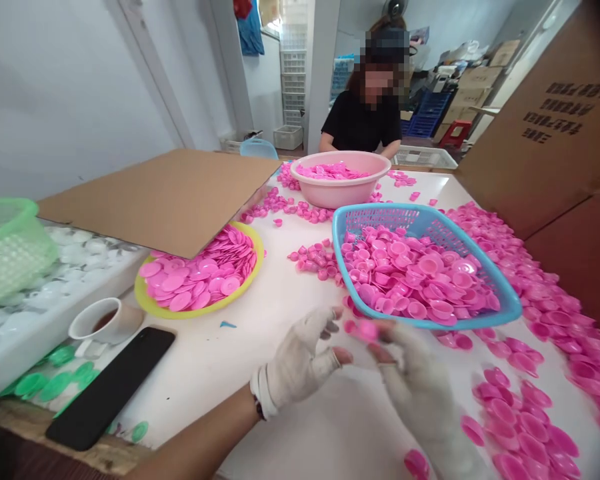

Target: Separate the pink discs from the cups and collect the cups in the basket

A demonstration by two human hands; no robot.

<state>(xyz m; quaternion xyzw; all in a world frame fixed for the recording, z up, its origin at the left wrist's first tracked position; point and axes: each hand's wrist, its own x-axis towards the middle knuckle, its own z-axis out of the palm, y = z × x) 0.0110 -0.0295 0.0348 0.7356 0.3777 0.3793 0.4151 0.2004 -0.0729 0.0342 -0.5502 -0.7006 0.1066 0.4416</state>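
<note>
My left hand (300,363), in a white glove with bare fingertips, is over the white table; its thumb and fingers are apart with nothing between them. Opposite it, my right hand (420,383), gloved the same way and blurred by motion, pinches a small pink plastic piece (366,331); its exact shape is smeared. Just beyond both hands stands a blue plastic basket (510,303) heaped with pink cup-like pieces (415,273). More loose pink cups (520,417) lie to the right of my right hand.
Leftward are a yellow basin (153,307) of pink discs, cardboard (180,190), a mug (123,323), a black phone (113,387) and a green basket (15,260). A pink basin (337,193) stands before a seated person (363,123). Large cartons (545,133) border the right side.
</note>
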